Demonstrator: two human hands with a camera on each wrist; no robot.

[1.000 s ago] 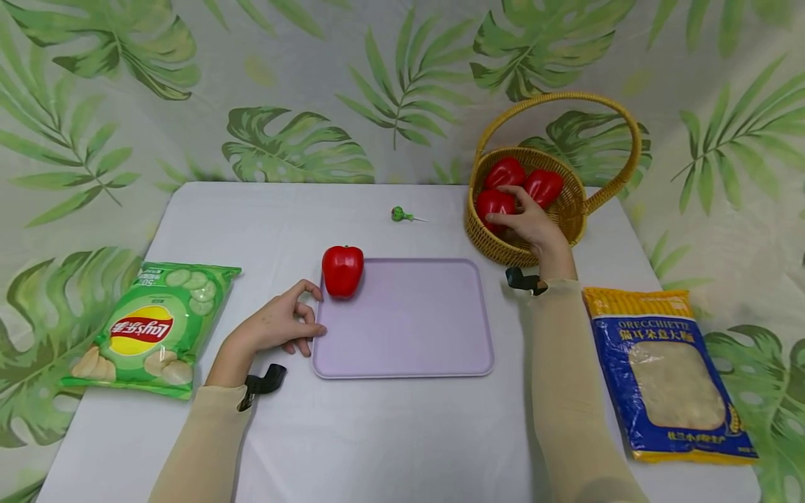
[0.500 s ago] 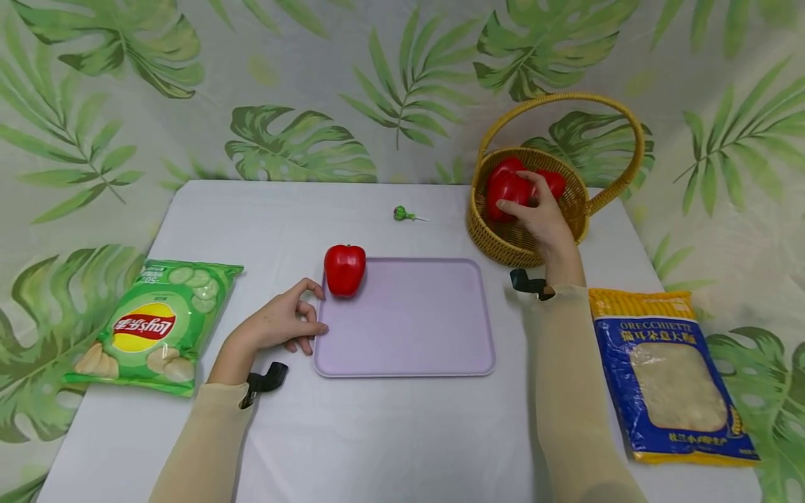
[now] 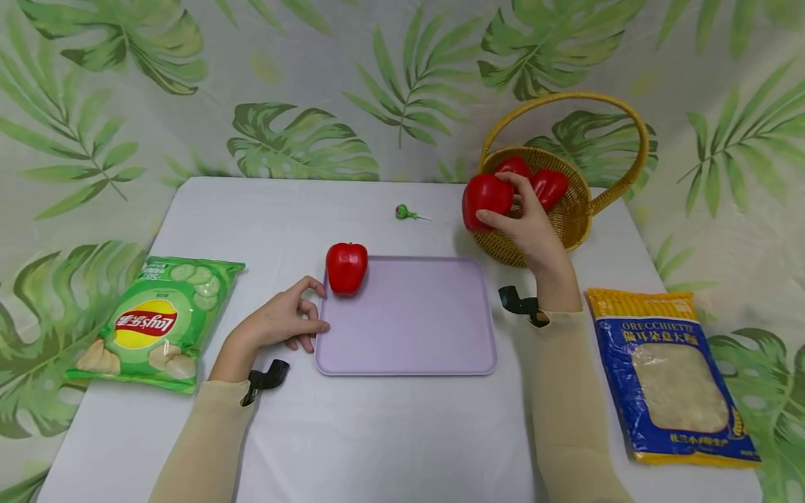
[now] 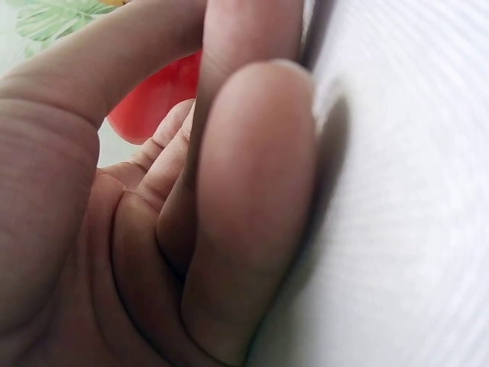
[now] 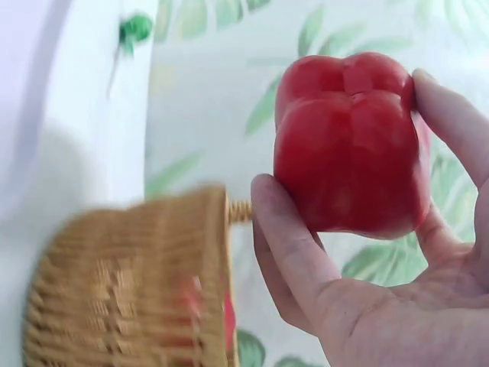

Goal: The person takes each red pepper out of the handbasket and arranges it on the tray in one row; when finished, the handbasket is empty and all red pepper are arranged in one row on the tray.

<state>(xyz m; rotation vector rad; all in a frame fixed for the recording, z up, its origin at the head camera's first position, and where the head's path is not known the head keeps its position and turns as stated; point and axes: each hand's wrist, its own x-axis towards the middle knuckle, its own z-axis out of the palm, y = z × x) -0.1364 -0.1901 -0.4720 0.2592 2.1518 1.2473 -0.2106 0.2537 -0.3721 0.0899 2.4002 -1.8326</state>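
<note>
My right hand point(image 3: 531, 227) grips a glossy red bell pepper point(image 3: 488, 202) between thumb and fingers, over the left rim of the wicker basket point(image 3: 503, 248). In the right wrist view its lobed end point(image 5: 351, 145) faces the camera. More red bell peppers point(image 3: 549, 187) lie inside the basket, one partly hidden behind the held one. At the left edge of the lilac tray point(image 3: 415, 321), my left hand point(image 3: 283, 318) holds the rim with bent thumb and index finger. Another red bell pepper point(image 3: 346, 269) stands on the tray's upper left corner.
A green chip bag point(image 3: 154, 321) lies at the left of the white table. The blue and yellow orecchiette bag point(image 3: 676, 381) is at the right. A small green lollipop point(image 3: 405, 212) lies behind the tray. The basket's tall handle point(image 3: 566, 96) arches above it.
My right hand has taken hold of a bell pepper in the basket, lifted it and brought it left over the rim. The left hand stays at the tray's edge.
</note>
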